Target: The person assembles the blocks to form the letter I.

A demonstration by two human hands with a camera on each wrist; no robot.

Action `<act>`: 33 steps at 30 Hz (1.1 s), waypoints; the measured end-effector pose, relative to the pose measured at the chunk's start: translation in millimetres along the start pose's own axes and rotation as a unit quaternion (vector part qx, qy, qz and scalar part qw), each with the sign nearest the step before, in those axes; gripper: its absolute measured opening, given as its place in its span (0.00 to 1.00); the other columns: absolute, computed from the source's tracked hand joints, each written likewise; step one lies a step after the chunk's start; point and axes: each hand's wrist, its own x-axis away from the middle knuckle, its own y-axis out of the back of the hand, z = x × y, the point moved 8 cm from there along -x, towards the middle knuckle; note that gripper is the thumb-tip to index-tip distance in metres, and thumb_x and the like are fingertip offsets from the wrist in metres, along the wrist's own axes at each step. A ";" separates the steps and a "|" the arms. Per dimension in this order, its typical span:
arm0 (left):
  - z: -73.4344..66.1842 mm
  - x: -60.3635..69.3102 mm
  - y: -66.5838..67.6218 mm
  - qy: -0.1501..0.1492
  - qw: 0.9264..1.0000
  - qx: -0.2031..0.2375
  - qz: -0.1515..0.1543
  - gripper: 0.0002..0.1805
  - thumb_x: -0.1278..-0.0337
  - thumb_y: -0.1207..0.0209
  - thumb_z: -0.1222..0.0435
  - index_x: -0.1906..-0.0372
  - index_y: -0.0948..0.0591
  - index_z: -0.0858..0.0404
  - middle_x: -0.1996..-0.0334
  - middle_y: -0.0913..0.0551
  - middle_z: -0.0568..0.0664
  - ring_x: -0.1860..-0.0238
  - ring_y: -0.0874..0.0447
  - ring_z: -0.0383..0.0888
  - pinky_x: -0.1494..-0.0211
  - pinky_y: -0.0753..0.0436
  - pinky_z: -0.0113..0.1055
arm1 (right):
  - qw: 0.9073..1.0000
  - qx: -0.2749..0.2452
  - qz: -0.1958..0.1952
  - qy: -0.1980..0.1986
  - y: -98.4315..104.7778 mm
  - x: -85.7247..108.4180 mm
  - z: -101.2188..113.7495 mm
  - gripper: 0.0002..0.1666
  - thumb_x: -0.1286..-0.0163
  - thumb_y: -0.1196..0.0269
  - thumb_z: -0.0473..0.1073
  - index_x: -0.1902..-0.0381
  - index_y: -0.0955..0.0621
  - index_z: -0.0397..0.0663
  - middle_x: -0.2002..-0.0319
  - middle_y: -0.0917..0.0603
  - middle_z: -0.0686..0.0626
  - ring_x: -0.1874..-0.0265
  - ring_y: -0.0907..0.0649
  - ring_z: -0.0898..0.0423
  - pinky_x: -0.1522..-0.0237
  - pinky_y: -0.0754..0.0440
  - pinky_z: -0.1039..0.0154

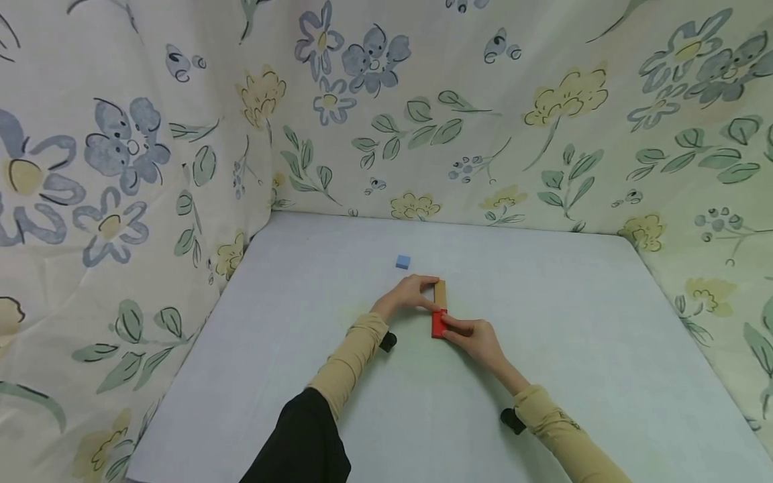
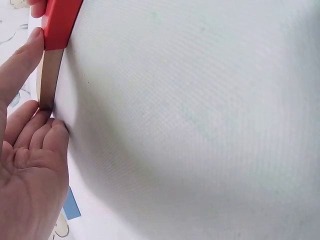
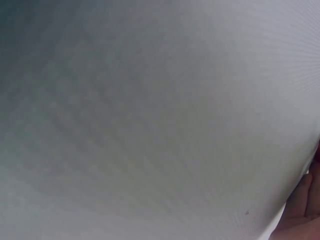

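Observation:
A tan wooden block [image 1: 440,293] lies end to end with a red block [image 1: 439,326] on the white table. My left hand [image 1: 408,294] spans the wooden block, its fingers at the far end and its thumb near the seam with the red one. In the left wrist view, the left fingers [image 2: 36,127] touch the wooden block's end and the thumb touches the red block's edge. My right hand [image 1: 479,339] grips the red block at its right side. The right wrist view shows mostly table, with part of the right hand [image 3: 302,207] in the corner.
A small blue block [image 1: 402,261] lies on the white table [image 1: 561,322], beyond the left hand. Flower-printed cloth [image 1: 423,147] hangs behind the table and along its sides. Black wrist devices [image 1: 512,420] sit under both wrists.

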 end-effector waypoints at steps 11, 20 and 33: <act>-1.3 1.7 -0.3 0.005 1.000 -0.018 0.003 0.41 0.52 0.31 0.56 0.31 0.34 0.58 0.31 0.33 0.49 0.30 0.36 0.46 0.29 0.33 0.39 | 1.000 0.005 -0.004 0.002 0.1 -0.8 -0.5 0.23 0.41 0.32 0.45 0.46 0.19 0.50 0.48 0.17 0.48 0.44 0.20 0.49 0.45 0.20 0.60; -3.8 2.4 0.6 0.002 1.000 -0.027 0.006 0.41 0.50 0.32 0.55 0.30 0.35 0.58 0.30 0.34 0.49 0.29 0.38 0.45 0.28 0.34 0.39 | 1.000 -0.010 0.005 -0.004 1.7 -1.2 1.8 0.24 0.41 0.32 0.44 0.46 0.19 0.49 0.48 0.17 0.47 0.43 0.21 0.48 0.43 0.22 0.49; -1.2 2.1 1.2 -0.001 1.000 -0.012 0.007 0.41 0.51 0.31 0.56 0.31 0.34 0.57 0.30 0.34 0.48 0.29 0.38 0.46 0.28 0.35 0.39 | 0.997 -0.043 0.011 -0.068 1.8 -2.9 -9.1 0.25 0.41 0.32 0.45 0.45 0.19 0.49 0.46 0.18 0.45 0.41 0.23 0.46 0.41 0.23 0.50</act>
